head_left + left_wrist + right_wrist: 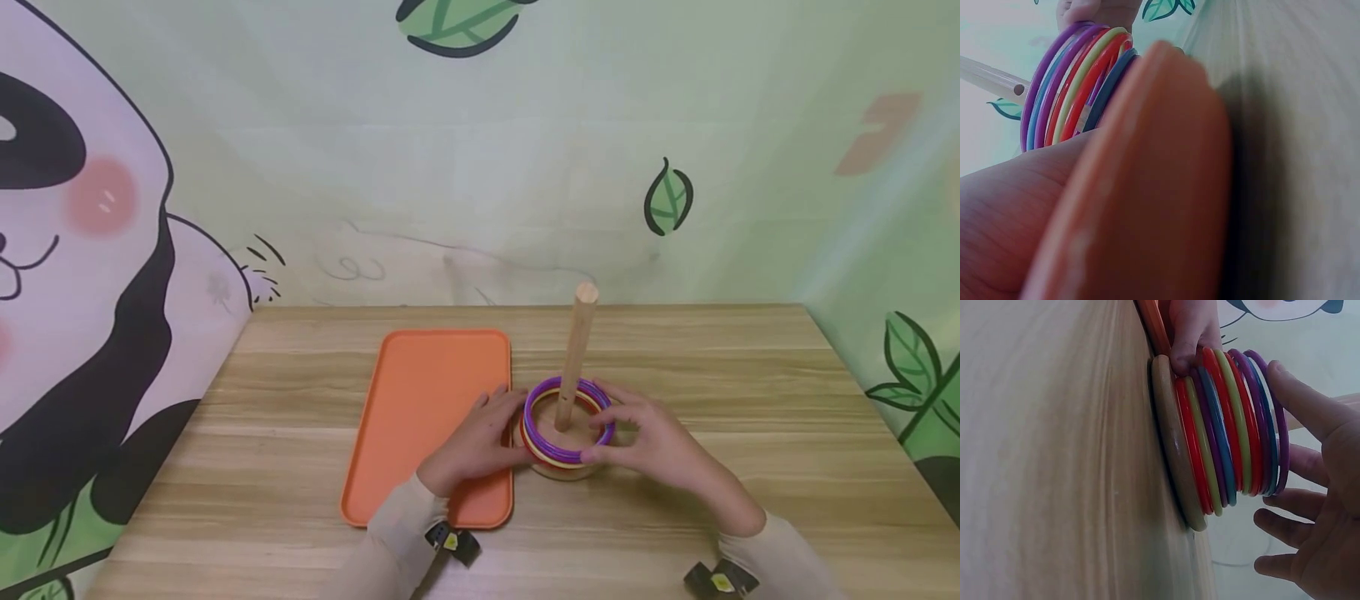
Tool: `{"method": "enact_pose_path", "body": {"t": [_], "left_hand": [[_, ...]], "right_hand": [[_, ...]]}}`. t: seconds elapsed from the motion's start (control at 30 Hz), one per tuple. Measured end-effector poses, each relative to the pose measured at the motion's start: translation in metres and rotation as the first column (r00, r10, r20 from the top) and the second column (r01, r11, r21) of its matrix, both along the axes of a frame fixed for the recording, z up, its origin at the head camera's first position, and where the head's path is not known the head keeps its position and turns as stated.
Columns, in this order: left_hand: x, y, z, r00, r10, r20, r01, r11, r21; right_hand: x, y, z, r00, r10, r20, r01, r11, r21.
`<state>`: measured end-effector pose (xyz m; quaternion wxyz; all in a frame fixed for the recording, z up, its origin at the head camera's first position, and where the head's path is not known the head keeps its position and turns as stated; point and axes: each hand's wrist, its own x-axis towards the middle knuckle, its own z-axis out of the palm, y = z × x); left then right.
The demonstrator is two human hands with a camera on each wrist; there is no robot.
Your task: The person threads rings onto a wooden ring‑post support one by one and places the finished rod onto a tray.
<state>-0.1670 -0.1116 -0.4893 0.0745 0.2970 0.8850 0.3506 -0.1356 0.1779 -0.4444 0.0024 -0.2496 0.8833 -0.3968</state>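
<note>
A stack of thin coloured rings (1241, 431), in purple, blue, red and green, surrounds an upright wooden peg (576, 358) on a round wooden base (1175, 444). The upper rings sit slightly shifted from the lower ones. My left hand (480, 437) reaches over the tray's right edge, its thumb and fingertips right at the stack's left side. On the other side my right hand (660, 437) pinches the top purple ring (530, 417), thumb at the near rim and one finger dipping inside it. The right hand's other fingers spread beside the stack.
An orange tray (427, 392) lies left of the base, under my left hand and wrist. The wooden table (300, 450) meets a wall cloth (480, 167) printed with a panda and leaves. Wrist cameras (722, 578) are strapped on both sleeves.
</note>
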Motion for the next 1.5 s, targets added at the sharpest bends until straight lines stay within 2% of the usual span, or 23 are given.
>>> {"method": "enact_pose_path", "body": {"t": [0.17, 0.43, 0.67, 0.77, 0.93, 1.07, 1.13, 1.23, 1.4, 1.5], "left_hand": [[0.000, 0.000, 0.001, 1.000, 0.001, -0.010, -0.001, 1.000, -0.005], [0.000, 0.000, 0.002, 1.000, 0.000, 0.010, 0.000, 1.000, -0.003], [0.000, -0.007, 0.005, 0.997, 0.010, 0.071, -0.011, 1.000, 0.010], [0.001, -0.010, 0.009, 0.994, -0.011, 0.109, 0.012, 1.000, -0.009], [0.003, -0.014, 0.017, 0.982, -0.025, 0.190, 0.023, 1.000, 0.013], [0.006, -0.023, 0.025, 0.966, -0.004, 0.258, -0.013, 0.998, 0.065], [0.007, -0.029, 0.030, 0.964, 0.013, 0.266, -0.031, 0.997, 0.065], [0.006, -0.039, 0.036, 0.966, 0.051, 0.254, -0.070, 0.995, 0.067], [0.003, -0.053, 0.043, 0.959, 0.148, 0.240, -0.176, 0.979, 0.101], [0.001, -0.065, 0.047, 0.963, 0.185, 0.194, -0.211, 0.970, 0.123]], "right_hand": [[0.000, 0.001, -0.002, 1.000, -0.003, 0.006, 0.003, 1.000, -0.013], [-0.002, 0.000, -0.001, 1.000, 0.000, -0.017, 0.000, 0.999, -0.032], [-0.006, -0.009, 0.017, 0.997, -0.036, -0.065, 0.029, 0.993, -0.111], [-0.008, -0.014, 0.028, 0.995, -0.045, -0.084, 0.032, 0.988, -0.150], [-0.011, -0.020, 0.040, 0.996, -0.009, -0.090, -0.011, 0.975, -0.221], [-0.013, -0.025, 0.045, 0.996, 0.029, -0.079, -0.049, 0.963, -0.266], [-0.014, -0.027, 0.046, 0.996, 0.045, -0.074, -0.065, 0.957, -0.284], [-0.014, -0.029, 0.047, 0.996, 0.057, -0.069, -0.076, 0.950, -0.304], [-0.016, -0.031, 0.049, 0.998, 0.049, -0.049, -0.062, 0.947, -0.315], [-0.017, -0.034, 0.051, 0.998, 0.053, -0.045, -0.065, 0.946, -0.319]]}}
